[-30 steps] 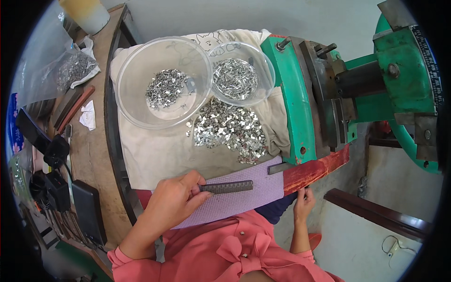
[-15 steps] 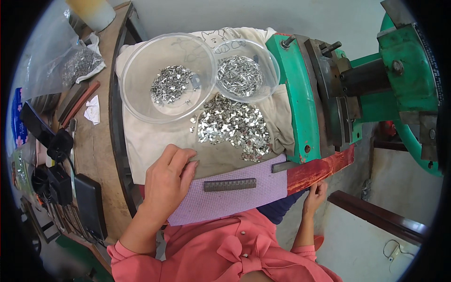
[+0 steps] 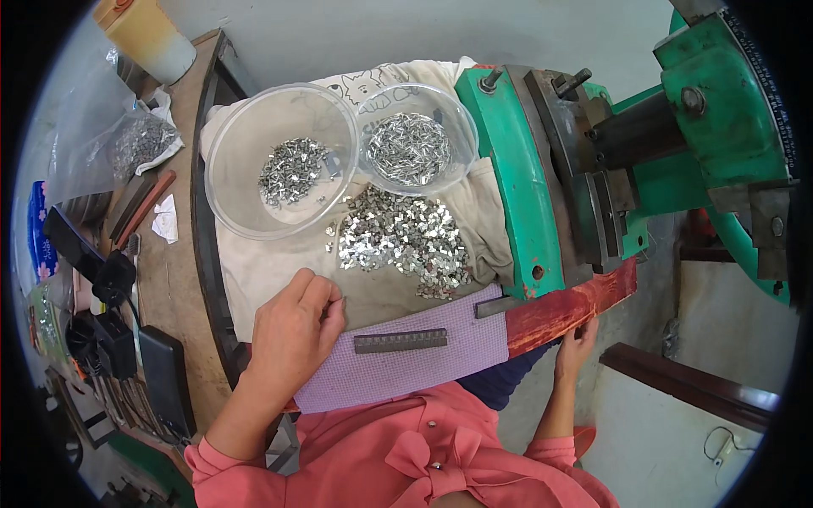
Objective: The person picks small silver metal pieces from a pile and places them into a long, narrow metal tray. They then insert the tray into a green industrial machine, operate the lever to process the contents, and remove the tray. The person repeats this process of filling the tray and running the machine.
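Observation:
My left hand (image 3: 295, 326) rests at the left edge of the purple mesh mat (image 3: 474, 347), thumb and fingers drawn together; whatever they pinch is too small to see. On the mat lies a dark notched metal bar (image 3: 400, 340), apart from that hand. Beyond it a pile of small shiny metal pieces (image 3: 406, 241) is spread on the beige cloth (image 3: 241, 279). My right hand (image 3: 577, 345) is low at the right, fingers curled by the near edge of the red board (image 3: 563, 309); what it holds, if anything, is hidden.
Two clear plastic tubs, a large one (image 3: 222, 199) and a smaller one (image 3: 470, 152), hold small metal parts. A green press (image 3: 500, 186) stands to the right. The wooden bench (image 3: 174, 288) at left carries tools, a black case (image 3: 166, 381) and a plastic bag (image 3: 80, 127).
The view has shifted slightly, so the tubs and press appear further left and lower. My left hand's fingers look more drawn together; my right hand stays by the board edge.

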`<state>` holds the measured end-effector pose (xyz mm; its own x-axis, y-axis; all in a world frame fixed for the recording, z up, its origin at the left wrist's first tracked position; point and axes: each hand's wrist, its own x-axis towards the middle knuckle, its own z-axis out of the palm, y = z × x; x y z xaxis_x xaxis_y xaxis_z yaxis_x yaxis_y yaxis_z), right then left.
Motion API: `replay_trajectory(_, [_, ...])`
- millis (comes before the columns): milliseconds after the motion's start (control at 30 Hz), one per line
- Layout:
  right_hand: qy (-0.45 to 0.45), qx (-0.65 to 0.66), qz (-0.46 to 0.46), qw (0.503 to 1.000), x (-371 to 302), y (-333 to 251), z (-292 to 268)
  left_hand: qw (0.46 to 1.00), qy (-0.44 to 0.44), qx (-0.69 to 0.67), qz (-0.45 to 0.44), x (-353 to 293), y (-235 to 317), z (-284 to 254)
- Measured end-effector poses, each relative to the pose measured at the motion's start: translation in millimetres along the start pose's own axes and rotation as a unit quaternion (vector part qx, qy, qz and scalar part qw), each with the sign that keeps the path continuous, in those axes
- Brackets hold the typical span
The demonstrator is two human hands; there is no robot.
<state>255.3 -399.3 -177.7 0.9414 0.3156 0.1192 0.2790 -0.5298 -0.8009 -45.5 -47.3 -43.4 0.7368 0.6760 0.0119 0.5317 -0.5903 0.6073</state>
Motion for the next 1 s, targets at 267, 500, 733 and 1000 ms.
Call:
replay_trajectory(267, [-0.07, 0.011, 0.09, 0.993, -5.4, -5.1, -16.4, 1.0, -0.028, 0.013, -0.003, 0.4, -0.5, -7.1])
replay_trajectory(500, [0.005, 0.068, 0.027, 0.997, 15.7, 1.7, 2.8, 0.998, 0.019, -0.021, 0.051, 16.5, 24.4, -21.2])
replay_trajectory(733, [-0.116, 0.045, 0.104, 0.987, 0.7, 28.5, -24.8, 0.973, 0.122, 0.005, 0.194, 78.0, 54.7, -27.2])
replay_trajectory(1000, [-0.01, 0.022, 0.028, 0.999, 17.6, -11.0, 0.6, 0.961, 0.162, 0.055, 0.219, 114.0, 55.9, -13.1])
